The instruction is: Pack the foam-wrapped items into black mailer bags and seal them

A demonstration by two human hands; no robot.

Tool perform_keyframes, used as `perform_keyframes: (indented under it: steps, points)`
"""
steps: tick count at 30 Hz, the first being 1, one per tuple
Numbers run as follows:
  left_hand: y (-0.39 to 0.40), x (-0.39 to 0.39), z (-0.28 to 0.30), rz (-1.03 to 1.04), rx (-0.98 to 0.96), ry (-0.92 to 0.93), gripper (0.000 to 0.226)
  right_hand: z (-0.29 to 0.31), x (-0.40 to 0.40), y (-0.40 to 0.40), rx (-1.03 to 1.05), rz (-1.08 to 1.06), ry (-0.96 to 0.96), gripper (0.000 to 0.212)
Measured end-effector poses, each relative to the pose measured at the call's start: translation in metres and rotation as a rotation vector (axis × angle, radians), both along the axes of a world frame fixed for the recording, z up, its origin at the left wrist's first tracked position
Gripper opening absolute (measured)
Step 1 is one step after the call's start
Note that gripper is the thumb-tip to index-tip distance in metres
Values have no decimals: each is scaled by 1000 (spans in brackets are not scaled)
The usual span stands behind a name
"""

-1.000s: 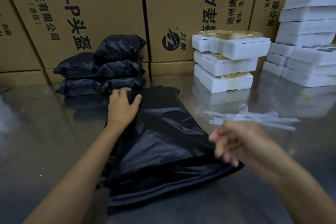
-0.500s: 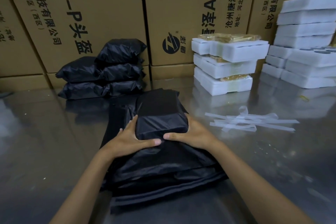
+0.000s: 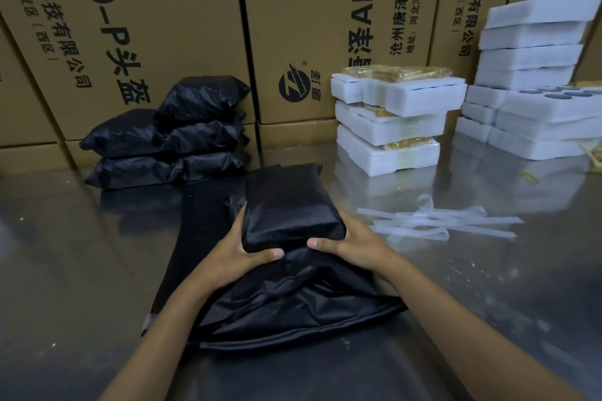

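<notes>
1. Cartons [image 3: 156, 26] of brown card, three faces in view, wall off the back of the steel table [image 3: 65, 270].
2. White foam packs stand in two groups: a near stack [image 3: 391, 127] of three with yellow-wrapped contents showing, and a taller pile [image 3: 534, 75] at far right whose count I cannot tell.
3. Finished black parcels [image 3: 169, 140] lie at back left, about five as far as the folds let me count.
4. Empty mailer bags [image 3: 286, 303] lie flat in a pile under the hands, number unclear.
5. One filled mailer bag [image 3: 290, 205] sits on that pile, tightly wrapped round its block.
6. The left hand [image 3: 241, 254] and right hand [image 3: 351, 241] clamp its two near corners, thumbs across the front edge, nearly meeting.
7. To do this step well, I judge: keep the fold taut, press evenly along the seam so the strip bonds without creases, then lift it clear without dragging the loose bags.
8. Peeled liner strips [image 3: 436, 221], perhaps six or seven, lie tangled just right of the hands.
</notes>
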State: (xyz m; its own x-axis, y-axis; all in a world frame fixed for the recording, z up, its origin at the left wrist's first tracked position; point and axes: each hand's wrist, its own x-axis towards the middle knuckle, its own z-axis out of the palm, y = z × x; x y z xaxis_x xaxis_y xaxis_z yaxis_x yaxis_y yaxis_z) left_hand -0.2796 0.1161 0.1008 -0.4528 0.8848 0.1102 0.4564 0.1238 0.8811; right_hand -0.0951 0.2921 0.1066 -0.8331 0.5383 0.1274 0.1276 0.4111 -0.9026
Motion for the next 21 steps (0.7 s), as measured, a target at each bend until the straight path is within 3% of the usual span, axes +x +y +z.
perform_keyframes:
  steps: [6,11,12,14,16,18,21]
  points:
    - [-31,-8,-1,60,-231,166,118,-11,25,12,267,-28,-159,98]
    - [-78,-3,2,87,-95,287,56,-13,68,12,728,-25,-25,56]
    - [-86,-3,4,50,-80,317,55,-11,75,12,815,12,-61,59]
    - [-100,-5,4,-67,-134,336,81,-9,86,11,894,104,-144,73]
    - [-108,-6,6,-189,-209,270,90,-8,91,6,816,186,-156,75]
    - [-110,-4,9,-264,-220,230,80,-6,93,0,656,214,-132,69]
    - [-106,5,11,-217,-128,226,61,-2,97,-7,327,223,-27,54]
